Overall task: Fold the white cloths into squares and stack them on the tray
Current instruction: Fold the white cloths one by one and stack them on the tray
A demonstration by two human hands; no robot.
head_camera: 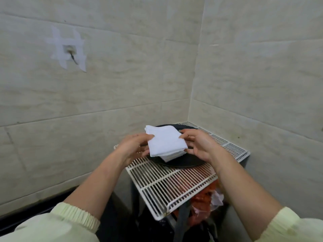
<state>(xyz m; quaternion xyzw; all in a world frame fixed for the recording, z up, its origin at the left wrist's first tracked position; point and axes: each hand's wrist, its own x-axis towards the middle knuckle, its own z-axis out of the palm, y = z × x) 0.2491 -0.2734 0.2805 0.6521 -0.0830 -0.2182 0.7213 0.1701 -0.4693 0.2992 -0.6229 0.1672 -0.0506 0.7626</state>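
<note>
A folded white cloth (165,140) lies square on top of a small stack of white cloths (172,156) on a round black tray (188,163). My left hand (134,147) pinches the top cloth's left edge. At the cloth's right edge my right hand (199,145) holds it with fingers curled around the side. The far part of the tray (185,126) shows behind the cloth.
The tray rests on a white wire rack (167,186) in the corner of two tiled walls (104,95). Under the rack are red and clear plastic bags (206,199) and dark objects. A taped patch (70,49) is on the left wall.
</note>
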